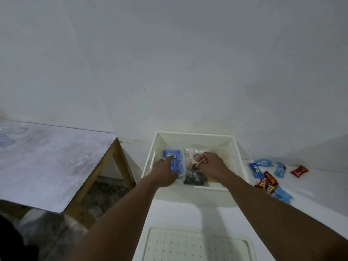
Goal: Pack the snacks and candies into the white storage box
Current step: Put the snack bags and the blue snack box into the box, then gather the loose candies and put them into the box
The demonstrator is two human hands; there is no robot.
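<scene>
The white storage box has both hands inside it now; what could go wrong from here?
1. The left hand presses on blue packets in the white storage box; hard pressure might crush them.
2. The right hand holds a thin stick, perhaps a lollipop; it could snap or snag on the dark packets.
3. The loose snacks lie close to the right forearm; pulling back could sweep them away.
</scene>
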